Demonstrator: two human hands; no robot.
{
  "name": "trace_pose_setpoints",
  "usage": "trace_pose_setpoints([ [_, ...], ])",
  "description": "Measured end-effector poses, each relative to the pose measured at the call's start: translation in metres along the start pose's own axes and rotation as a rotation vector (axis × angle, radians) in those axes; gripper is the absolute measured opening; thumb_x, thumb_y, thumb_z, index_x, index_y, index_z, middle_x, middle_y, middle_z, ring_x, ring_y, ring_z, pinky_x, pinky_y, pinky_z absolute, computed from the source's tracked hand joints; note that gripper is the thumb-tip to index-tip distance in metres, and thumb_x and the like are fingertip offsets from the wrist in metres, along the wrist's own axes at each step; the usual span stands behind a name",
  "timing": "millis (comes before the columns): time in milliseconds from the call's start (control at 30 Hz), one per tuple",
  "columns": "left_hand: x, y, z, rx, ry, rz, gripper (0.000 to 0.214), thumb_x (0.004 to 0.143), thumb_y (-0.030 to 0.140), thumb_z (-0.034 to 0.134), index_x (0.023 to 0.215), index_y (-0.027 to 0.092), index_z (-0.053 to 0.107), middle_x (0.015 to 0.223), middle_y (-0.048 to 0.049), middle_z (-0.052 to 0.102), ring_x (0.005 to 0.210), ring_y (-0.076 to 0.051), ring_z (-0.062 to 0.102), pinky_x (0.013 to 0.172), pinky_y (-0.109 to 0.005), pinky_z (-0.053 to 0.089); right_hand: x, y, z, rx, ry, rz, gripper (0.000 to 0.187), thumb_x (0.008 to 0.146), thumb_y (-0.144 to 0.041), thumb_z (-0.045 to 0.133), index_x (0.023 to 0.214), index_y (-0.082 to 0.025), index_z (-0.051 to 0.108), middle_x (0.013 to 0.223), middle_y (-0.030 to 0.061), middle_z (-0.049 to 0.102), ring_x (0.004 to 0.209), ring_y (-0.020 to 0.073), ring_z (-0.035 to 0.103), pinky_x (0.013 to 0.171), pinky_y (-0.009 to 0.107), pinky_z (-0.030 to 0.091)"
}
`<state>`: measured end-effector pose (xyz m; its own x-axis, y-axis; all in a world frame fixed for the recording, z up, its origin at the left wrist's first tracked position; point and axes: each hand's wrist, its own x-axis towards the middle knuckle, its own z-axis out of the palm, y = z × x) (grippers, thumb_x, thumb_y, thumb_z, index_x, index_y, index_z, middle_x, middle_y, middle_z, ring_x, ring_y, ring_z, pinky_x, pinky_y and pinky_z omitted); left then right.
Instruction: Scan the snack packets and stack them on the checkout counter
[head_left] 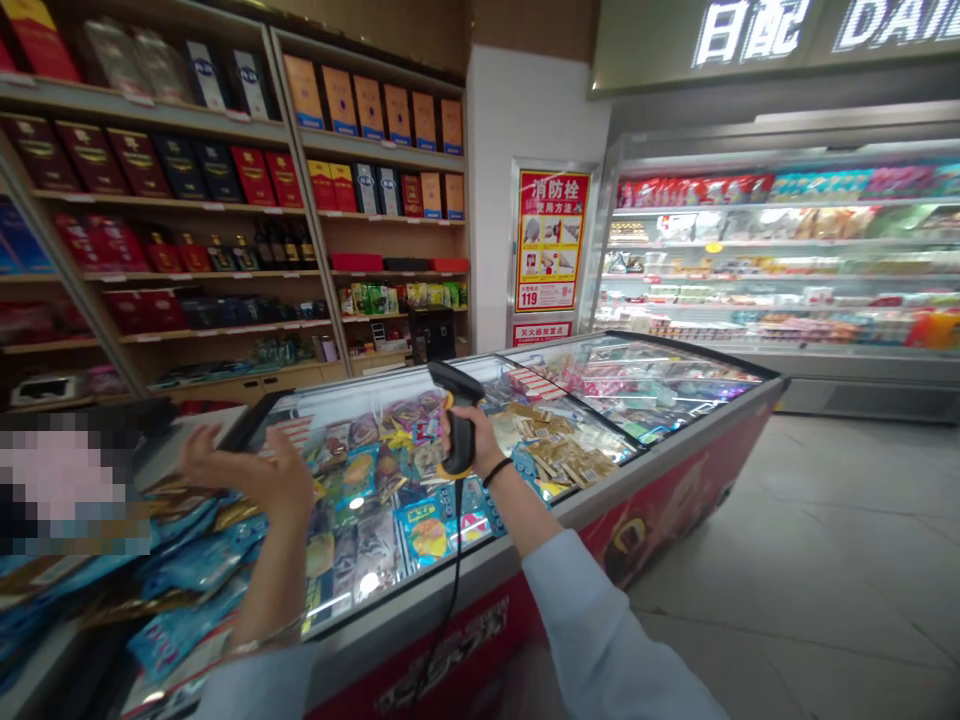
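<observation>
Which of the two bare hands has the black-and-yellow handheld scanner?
The right hand, the one with a thin black wristband: its fingers wrap the scanner by the handle. The left hand is open, with no scanner in it.

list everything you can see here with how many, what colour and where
barcode scanner: one, black with yellow trim, in the right hand
scanner cord: one, black, hanging below the scanner
chest freezer: one, grey rim and red side, centre
frozen packets: many, mixed colours, inside the freezer
loose packets: several, blue and gold, piled lower left
shelving: one wall, wood-toned, back left
boxes: dozens, orange, red, dark, on the shelving
poster: one, red and yellow, back wall
refrigerated display: one, grey, stocked, back right
lit sign: one, white lettering, top right
floor: grey, right
wristband: one, black, right wrist
sleeves: two, light blue, bottom
left hand: one, open, above the loose packets
right hand: one, gripping the scanner
</observation>
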<state>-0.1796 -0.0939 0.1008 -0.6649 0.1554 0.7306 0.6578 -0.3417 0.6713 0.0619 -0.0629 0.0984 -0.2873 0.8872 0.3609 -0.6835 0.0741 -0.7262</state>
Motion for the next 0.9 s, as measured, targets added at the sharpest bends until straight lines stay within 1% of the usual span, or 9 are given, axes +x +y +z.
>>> trace_pose_setpoints([
  [67,-0.016,0.01,0.024,0.006,0.019,0.165,0.048,0.077,0.029,0.055,0.12,0.012,0.042,0.128,-0.019,0.042,0.125,-0.029,0.036,0.111,-0.051,0.023,-0.005,-0.023,-0.016,-0.028,0.025,-0.033,0.023,0.066,-0.033,0.062,0.081,-0.018,0.056,0.05,-0.0059,0.055,0.034,0.0107,0.049,0.032,0.021,0.039],
  [133,-0.033,0.025,0.051,-0.035,-0.115,0.228,0.045,0.078,0.029,0.053,0.118,0.013,0.041,0.126,-0.0189,0.044,0.124,-0.03,0.037,0.11,-0.051,0.025,-0.011,-0.043,-0.033,-0.046,0.064,-0.07,0.021,0.067,-0.033,0.061,0.081,-0.019,0.056,0.051,-0.0062,0.054,0.034,0.01,0.048,0.032,0.02,0.039],
  [233,-0.056,0.048,0.087,-0.092,-0.294,0.233,0.044,0.079,0.027,0.051,0.119,0.014,0.04,0.127,-0.0185,0.044,0.125,-0.03,0.037,0.111,-0.051,0.024,-0.021,-0.068,-0.058,-0.085,0.118,-0.118,0.02,0.068,-0.033,0.061,0.081,-0.02,0.055,0.051,-0.0057,0.053,0.035,0.0101,0.049,0.033,0.02,0.039],
  [333,-0.077,0.064,0.108,-0.128,-0.406,0.245,0.043,0.08,0.025,0.051,0.12,0.014,0.039,0.125,-0.0186,0.045,0.122,-0.03,0.039,0.108,-0.05,0.028,-0.032,-0.084,-0.082,-0.117,0.179,-0.158,0.018,0.069,-0.033,0.061,0.079,-0.02,0.054,0.052,-0.0053,0.053,0.036,0.0101,0.049,0.034,0.02,0.039],
  [433,-0.1,0.072,0.119,-0.142,-0.498,0.23,0.042,0.08,0.023,0.05,0.119,0.014,0.04,0.122,-0.0173,0.047,0.117,-0.03,0.042,0.104,-0.05,0.032,-0.044,-0.094,-0.104,-0.144,0.243,-0.152,0.018,0.069,-0.034,0.061,0.076,-0.02,0.053,0.053,-0.0049,0.053,0.037,0.0099,0.049,0.035,0.02,0.04],
  [533,-0.126,0.075,0.131,-0.153,-0.605,0.201,0.041,0.079,0.022,0.051,0.118,0.015,0.041,0.118,-0.0156,0.047,0.115,-0.029,0.043,0.102,-0.049,0.034,-0.053,-0.098,-0.123,-0.167,0.313,-0.129,0.018,0.066,-0.035,0.062,0.074,-0.02,0.054,0.052,-0.0048,0.053,0.037,0.0104,0.048,0.034,0.021,0.039],
  [633,-0.155,0.075,0.148,-0.147,-0.762,0.151,0.043,0.076,0.02,0.053,0.118,0.014,0.042,0.116,-0.015,0.048,0.116,-0.028,0.044,0.104,-0.048,0.034,-0.061,-0.094,-0.141,-0.172,0.361,-0.117,0.018,0.066,-0.034,0.063,0.076,-0.021,0.055,0.052,-0.0049,0.053,0.036,0.0105,0.047,0.033,0.021,0.038],
  [767,-0.198,0.072,0.176,-0.112,-1.002,0.054,0.044,0.073,0.014,0.054,0.116,0.013,0.045,0.117,-0.0147,0.05,0.117,-0.027,0.046,0.104,-0.042,0.035,-0.072,-0.078,-0.167,-0.171,0.422,-0.077,0.023,0.066,-0.038,0.065,0.07,-0.02,0.051,0.052,-0.0037,0.052,0.038,0.0105,0.047,0.034,0.022,0.038],
  [900,-0.235,0.066,0.199,-0.085,-1.176,0.03,0.038,0.074,0.009,0.05,0.112,0.016,0.049,0.115,-0.0116,0.053,0.115,-0.022,0.05,0.101,-0.035,0.04,-0.079,-0.061,-0.187,-0.134,0.464,-0.109,0.026,0.063,-0.04,0.066,0.072,-0.02,0.052,0.051,-0.0044,0.051,0.037,0.0102,0.046,0.034,0.022,0.038],
])
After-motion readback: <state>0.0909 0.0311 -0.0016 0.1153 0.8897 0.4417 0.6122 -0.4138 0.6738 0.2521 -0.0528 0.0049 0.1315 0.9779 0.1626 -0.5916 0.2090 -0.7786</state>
